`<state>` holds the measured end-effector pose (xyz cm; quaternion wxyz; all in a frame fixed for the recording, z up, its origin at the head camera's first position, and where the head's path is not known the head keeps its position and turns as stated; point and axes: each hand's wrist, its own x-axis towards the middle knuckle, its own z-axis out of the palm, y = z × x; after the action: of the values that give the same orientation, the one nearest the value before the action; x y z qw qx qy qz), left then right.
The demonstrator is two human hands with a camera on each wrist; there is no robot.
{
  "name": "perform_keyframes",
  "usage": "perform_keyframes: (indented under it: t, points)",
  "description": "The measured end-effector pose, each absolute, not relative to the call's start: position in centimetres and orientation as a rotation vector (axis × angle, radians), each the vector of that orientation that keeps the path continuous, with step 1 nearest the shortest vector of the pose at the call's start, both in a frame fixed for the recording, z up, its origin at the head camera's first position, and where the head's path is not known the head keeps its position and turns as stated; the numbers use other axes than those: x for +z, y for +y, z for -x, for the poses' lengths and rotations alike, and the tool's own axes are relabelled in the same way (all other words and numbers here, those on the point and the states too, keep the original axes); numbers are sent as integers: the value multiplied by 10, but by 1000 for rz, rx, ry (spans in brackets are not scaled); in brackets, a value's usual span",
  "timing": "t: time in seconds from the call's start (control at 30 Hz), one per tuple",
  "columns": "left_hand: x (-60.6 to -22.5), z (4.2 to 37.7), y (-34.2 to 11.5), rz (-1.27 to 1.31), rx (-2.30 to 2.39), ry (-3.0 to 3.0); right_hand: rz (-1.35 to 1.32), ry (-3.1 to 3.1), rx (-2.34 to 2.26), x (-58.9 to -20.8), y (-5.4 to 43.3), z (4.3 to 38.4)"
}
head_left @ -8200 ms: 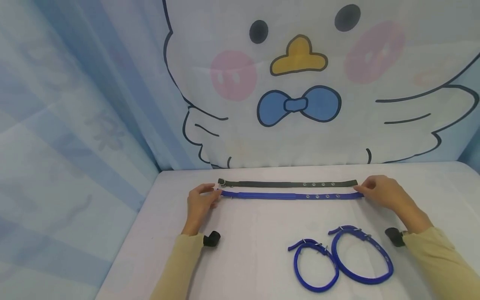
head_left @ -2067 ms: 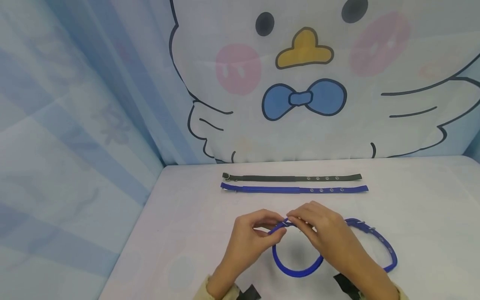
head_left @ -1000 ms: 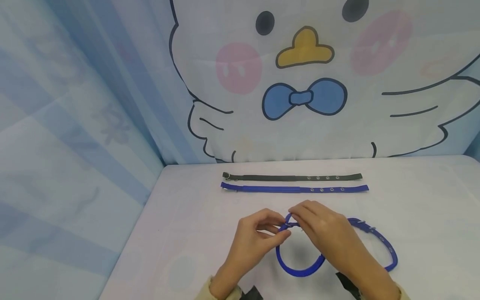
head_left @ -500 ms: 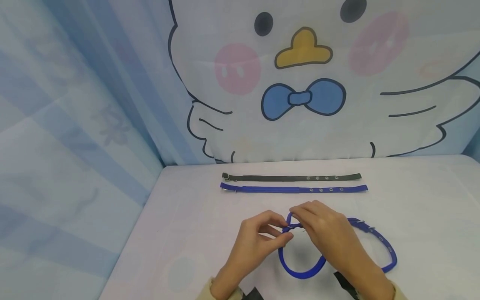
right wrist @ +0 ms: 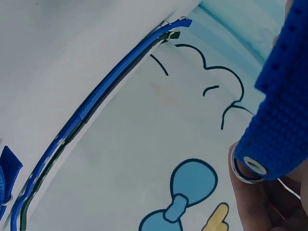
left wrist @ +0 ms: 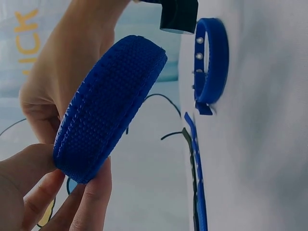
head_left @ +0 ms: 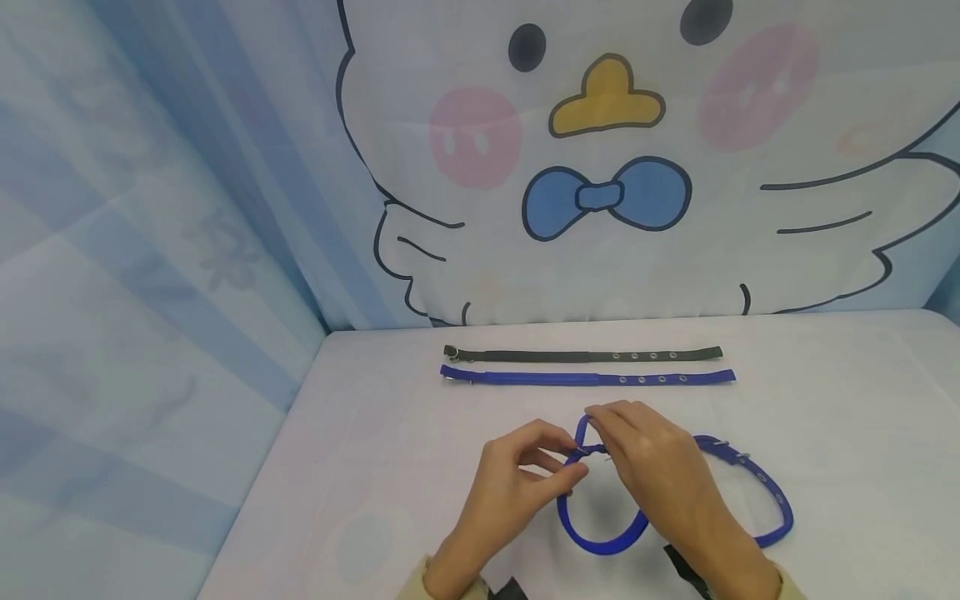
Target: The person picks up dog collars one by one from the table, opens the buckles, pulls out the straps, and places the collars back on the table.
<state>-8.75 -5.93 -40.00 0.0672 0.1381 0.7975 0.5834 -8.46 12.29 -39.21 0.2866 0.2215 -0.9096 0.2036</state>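
Both hands hold a blue pet collar (head_left: 600,547) buckled into a loop, raised off the table. My left hand (head_left: 517,479) pinches it beside the buckle (head_left: 582,451), thumb below and fingers above. My right hand (head_left: 660,467) pinches the strap's tail, which stands up in a small loop (head_left: 581,429) over the buckle. In the left wrist view, the woven outside of the collar (left wrist: 108,103) shows between the hands. A metal eyelet (right wrist: 255,165) is visible on the collar in the right wrist view. My right fingertips are partly hidden in the head view.
A second blue collar (head_left: 780,508), buckled into a ring, lies on the table right of the hands, partly behind the right wrist. Toward the back, a dark green collar (head_left: 540,357) and a blue collar (head_left: 540,379) lie straight and parallel. A printed curtain (head_left: 480,275) hangs behind the table.
Earlier, the hands were at the ends of the straight blue collar; since then they have picked up the smaller looped collar. Lately the right hand has drawn the tail up, making its small loop taller.
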Motion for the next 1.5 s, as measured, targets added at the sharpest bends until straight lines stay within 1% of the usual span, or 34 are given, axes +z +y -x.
perform_keyframes:
  t: [0.37, 0.53, 0.8, 1.0, 1.2, 1.5]
  points:
    - [-401, 88, -58, -419, 1785, 2399, -532, -2422, 582, -393, 123, 85]
    - [-403, 87, -57, -488, 1780, 2404, -498, -2390, 641, -392, 124, 86]
    - [-406, 87, -62, -528, 1786, 2429, -542, -2389, 805, -392, 128, 88]
    - [-405, 88, -61, -473, 1750, 2455, -555, -2426, 791, -388, 128, 86]
    - [-406, 89, -60, -361, 1770, 2434, -607, -2406, 803, -388, 127, 85]
    - [-412, 91, -57, -290, 1779, 2404, -663, -2367, 842, -388, 125, 85]
